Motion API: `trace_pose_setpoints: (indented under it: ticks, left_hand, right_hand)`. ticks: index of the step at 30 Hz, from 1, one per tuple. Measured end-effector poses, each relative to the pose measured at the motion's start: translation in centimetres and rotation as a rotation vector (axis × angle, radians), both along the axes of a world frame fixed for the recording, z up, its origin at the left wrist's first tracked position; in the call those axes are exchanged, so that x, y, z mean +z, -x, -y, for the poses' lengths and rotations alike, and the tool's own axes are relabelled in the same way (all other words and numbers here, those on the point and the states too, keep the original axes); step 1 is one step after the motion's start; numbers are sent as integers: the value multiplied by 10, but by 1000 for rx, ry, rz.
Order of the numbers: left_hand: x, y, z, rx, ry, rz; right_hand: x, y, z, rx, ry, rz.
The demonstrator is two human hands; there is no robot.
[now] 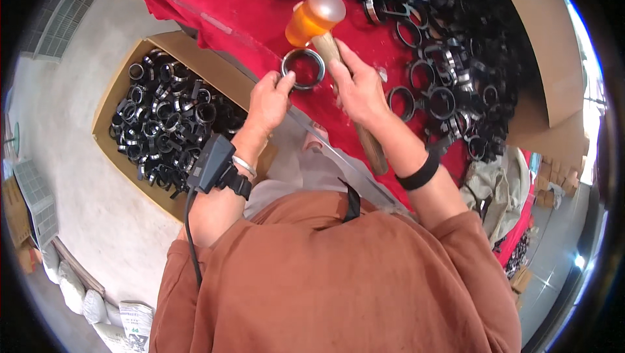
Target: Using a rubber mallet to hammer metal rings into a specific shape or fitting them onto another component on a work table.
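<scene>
My left hand [269, 100] pinches a dark metal ring [319, 68] at its lower left edge, holding it above the red cloth. Closed round the wooden handle of a mallet [323, 7] is my right hand [362, 86]. The mallet's head is amber and see-through with a pale face, and it hangs just beyond the ring, close to its upper rim. The handle's lower end sticks out below my right palm. Black rings with arms [403, 102] lie heaped on the cloth to the right of my right hand.
An open cardboard box [104, 109] full of similar black ring parts stands on the floor at left. A red cloth [228, 1] covers the table. Cardboard [530, 34] rises along the heap's right side. White sacks [71, 285] lie at lower left.
</scene>
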State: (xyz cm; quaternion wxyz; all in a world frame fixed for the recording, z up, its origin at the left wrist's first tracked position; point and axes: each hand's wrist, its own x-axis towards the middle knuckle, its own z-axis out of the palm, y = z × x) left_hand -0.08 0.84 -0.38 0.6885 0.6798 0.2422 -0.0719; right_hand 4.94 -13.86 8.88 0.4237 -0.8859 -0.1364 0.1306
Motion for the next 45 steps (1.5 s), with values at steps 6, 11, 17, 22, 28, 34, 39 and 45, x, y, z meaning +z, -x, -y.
trace_pose_setpoints:
  ticks: [6,11,17,22,28,34,39,45]
  left_hand:
    - [-3,-2,0,46,109,51]
    - [-4,0,0,42,74,68]
    - [-5,-1,1,43,173,86]
    - [-6,-1,0,24,86,71]
    - [-8,-3,2,29,67,70]
    - [-11,-1,7,68,134,78]
    - [-11,-2,6,50,140,87]
    - [-10,-1,6,46,179,69]
  right_hand:
    - [11,11,21,-96,-501,166]
    - [-24,18,20,-239,-23,-35]
    - [-17,27,43,-234,-210,269]
    - [-14,34,32,-162,157,179]
    - [-2,35,53,-193,-26,313]
    - [-6,68,42,-233,207,113]
    - [1,75,58,-249,-18,198]
    - [4,96,47,-199,-32,153]
